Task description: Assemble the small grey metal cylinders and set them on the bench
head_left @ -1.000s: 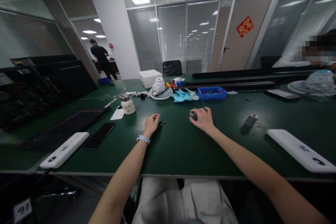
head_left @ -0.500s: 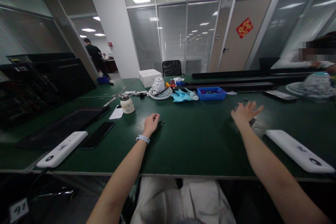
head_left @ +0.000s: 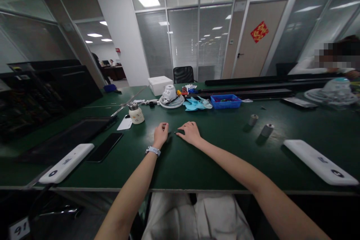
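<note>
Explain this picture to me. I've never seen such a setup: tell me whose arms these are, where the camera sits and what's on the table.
No machine: these are a person's bare arms, filmed by a head-worn camera looking down. The left hand, wearing a watch, rests curled on the green table; the right hand lies beside it, fingertips at a small dark part. Neither clearly holds anything. Rightward sit two grey cylinders; farther back, a white fan and a blue tray.

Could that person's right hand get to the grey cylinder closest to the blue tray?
Probably yes: only bare green table lies between the right hand and that grey cylinder, and nothing stands in the way.
</note>
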`<state>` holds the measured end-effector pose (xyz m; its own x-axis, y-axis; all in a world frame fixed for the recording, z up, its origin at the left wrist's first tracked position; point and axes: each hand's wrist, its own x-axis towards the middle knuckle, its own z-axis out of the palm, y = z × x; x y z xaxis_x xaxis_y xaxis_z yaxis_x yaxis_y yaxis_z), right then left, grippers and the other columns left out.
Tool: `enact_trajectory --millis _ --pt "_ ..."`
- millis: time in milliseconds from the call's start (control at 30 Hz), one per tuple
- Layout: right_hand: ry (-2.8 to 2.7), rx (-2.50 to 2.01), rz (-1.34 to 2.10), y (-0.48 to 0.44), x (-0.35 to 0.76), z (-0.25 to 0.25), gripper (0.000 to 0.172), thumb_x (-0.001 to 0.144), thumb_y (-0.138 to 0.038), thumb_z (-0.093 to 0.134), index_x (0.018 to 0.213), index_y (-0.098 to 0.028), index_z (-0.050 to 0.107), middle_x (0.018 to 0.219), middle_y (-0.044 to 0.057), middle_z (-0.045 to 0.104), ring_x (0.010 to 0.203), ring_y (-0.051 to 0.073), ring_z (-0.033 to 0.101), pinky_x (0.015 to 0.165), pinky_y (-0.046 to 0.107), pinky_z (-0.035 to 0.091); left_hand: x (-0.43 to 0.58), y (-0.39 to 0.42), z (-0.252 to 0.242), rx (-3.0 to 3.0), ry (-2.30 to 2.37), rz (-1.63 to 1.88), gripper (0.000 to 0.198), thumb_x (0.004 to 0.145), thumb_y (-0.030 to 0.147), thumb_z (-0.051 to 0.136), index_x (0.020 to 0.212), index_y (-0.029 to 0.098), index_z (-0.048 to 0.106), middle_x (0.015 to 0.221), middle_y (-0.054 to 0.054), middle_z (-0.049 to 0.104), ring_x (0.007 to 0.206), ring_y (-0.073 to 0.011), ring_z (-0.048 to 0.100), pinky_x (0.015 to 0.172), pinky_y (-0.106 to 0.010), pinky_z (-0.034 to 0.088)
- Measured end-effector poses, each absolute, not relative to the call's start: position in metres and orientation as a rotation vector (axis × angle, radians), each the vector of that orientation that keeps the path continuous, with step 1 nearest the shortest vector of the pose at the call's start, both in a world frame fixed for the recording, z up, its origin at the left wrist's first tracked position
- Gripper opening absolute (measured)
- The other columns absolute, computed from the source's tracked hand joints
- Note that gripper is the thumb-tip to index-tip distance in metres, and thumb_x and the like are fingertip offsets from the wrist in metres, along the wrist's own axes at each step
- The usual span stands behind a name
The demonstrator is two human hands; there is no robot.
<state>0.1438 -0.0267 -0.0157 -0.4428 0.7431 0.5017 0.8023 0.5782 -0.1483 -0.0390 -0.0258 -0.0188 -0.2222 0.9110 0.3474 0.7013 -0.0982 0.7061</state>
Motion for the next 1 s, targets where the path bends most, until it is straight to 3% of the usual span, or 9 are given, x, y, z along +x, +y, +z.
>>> enact_trajectory --millis 267,433,600,733,1000 --pt "-2.298 -1.132 -0.125 -0.018 0.129 -0.022 0.032 0.088 -0.051 0.05 0.094 -0.031 0.074 0.105 0.004 0.066 0.108 0.022 0.047 0.092 0.041 0.031 -0.038 -0.025 -0.02 1.789 1.916 1.215 0.033 0.09 0.039 0.045 0.105 0.015 0.063 0.087 -0.01 0.07 0.079 -0.0187 0.064 0.071 -0.027 0.045" --pt "-2.259 -1.134 -0.246 -0.021 0.167 0.003 0.021 0.087 -0.041 0.057 0.091 -0.031 0.075 0.104 0.003 0.067 0.108 0.021 0.049 0.093 0.039 0.029 -0.038 -0.026 -0.02 1.784 1.931 1.186 0.033 0.091 0.038 0.043 0.105 0.014 0.063 0.088 -0.01 0.07 0.079 -0.0183 0.064 0.07 -0.027 0.045" --pt "-1.94 -1.569 -0.4 -0.031 0.309 0.042 0.028 0.088 -0.042 0.054 0.097 -0.026 0.074 0.097 0.006 0.07 0.09 0.02 0.058 0.081 0.035 0.035 -0.039 -0.022 -0.022 1.788 1.931 1.174 0.034 0.09 0.039 0.044 0.106 0.016 0.062 0.088 -0.009 0.07 0.077 -0.0182 0.063 0.069 -0.027 0.045" --pt "-1.501 -2.01 -0.482 -0.045 0.414 0.042 0.033 0.088 -0.041 0.052 0.106 -0.022 0.072 0.094 0.01 0.071 0.082 0.023 0.06 0.073 0.033 0.036 -0.038 -0.021 -0.023 1.785 1.939 1.168 0.034 0.09 0.04 0.044 0.106 0.016 0.063 0.088 -0.009 0.07 0.078 -0.0189 0.063 0.069 -0.027 0.044" --pt "-1.296 -2.243 -0.351 -0.028 0.441 0.026 0.033 0.089 -0.039 0.05 0.108 -0.022 0.071 0.096 0.013 0.069 0.082 0.024 0.061 0.074 0.035 0.038 -0.037 -0.027 -0.018 1.762 1.977 1.161 0.034 0.09 0.039 0.044 0.107 0.016 0.062 0.088 -0.009 0.07 0.077 -0.0184 0.063 0.068 -0.027 0.044"
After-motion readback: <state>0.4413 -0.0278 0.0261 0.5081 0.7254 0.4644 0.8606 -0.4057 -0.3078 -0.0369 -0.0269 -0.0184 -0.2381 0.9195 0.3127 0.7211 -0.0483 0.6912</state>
